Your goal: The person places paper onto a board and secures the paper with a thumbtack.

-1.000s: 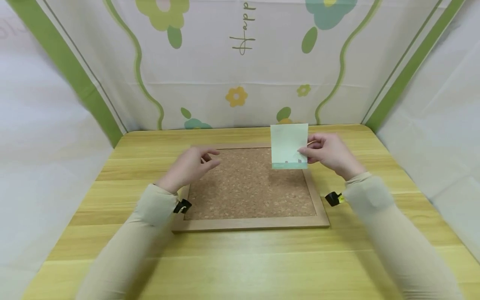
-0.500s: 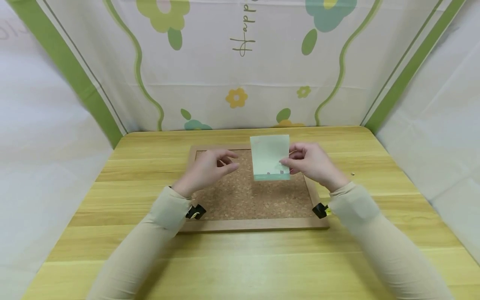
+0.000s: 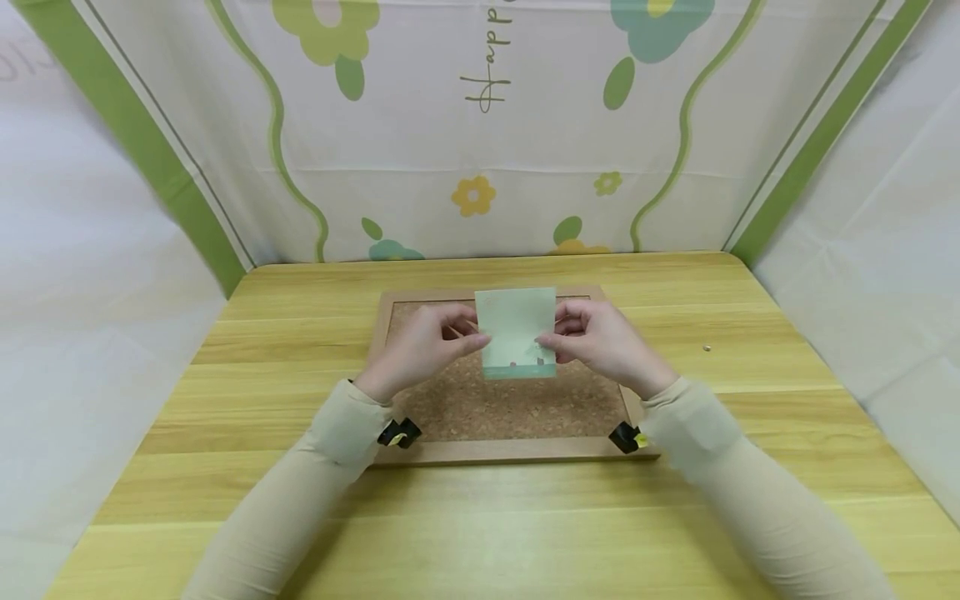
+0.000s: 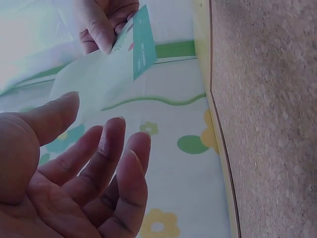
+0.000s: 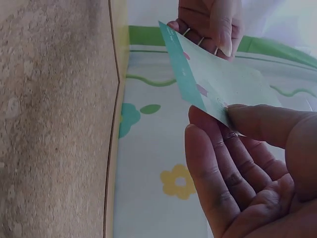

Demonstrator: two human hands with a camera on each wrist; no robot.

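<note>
Above cork board (image 3: 517, 421), near middle: paper note (image 3: 517, 325). Right hand (image 3: 603, 343) pinches right edge; left hand (image 3: 417, 348) at left edge, thumb and fingers apart, contact unclear. Risks: premature right-hand release drops note; uneven pull creases it.

Pale green note (image 3: 516, 329) above corkboard (image 3: 517, 412)

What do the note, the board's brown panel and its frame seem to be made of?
The note looks like matte paper: a thin, printed sheet. The brown panel seems rough, matte cork, given its speckled, grainy surface. The frame is probably smooth wood, judging by its pale tan colour; veneer is possible.
</note>
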